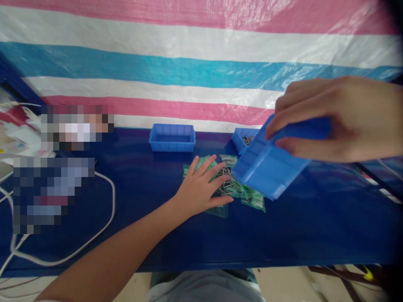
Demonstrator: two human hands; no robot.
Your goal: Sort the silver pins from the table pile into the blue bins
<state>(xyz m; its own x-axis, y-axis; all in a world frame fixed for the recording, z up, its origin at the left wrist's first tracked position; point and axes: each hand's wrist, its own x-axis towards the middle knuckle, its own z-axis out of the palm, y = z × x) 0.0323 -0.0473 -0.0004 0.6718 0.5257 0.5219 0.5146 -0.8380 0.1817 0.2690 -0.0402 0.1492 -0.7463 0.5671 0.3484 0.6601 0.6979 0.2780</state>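
Note:
My right hand (317,121) grips a blue plastic bin (270,163) by its edge, fingers over one wall and thumb on the other side. The bin is tipped over, its mouth turned down toward the left, above the pile. Fingers spread, my left hand (206,184) rests at the left of a heap of small metal screws or pins (225,184), whose exact kind I cannot make out. Green-printed plastic bags (253,198) lie under and around the heap. The tilted bin partly hides the heap's right side.
At the back of the blue table (176,239) stands an empty blue bin (172,146). Another blue bin (239,144) holding metal pieces is partly covered by the tipped one. A white cable (111,201) loops on the left. Behind hangs a striped sheet (189,71).

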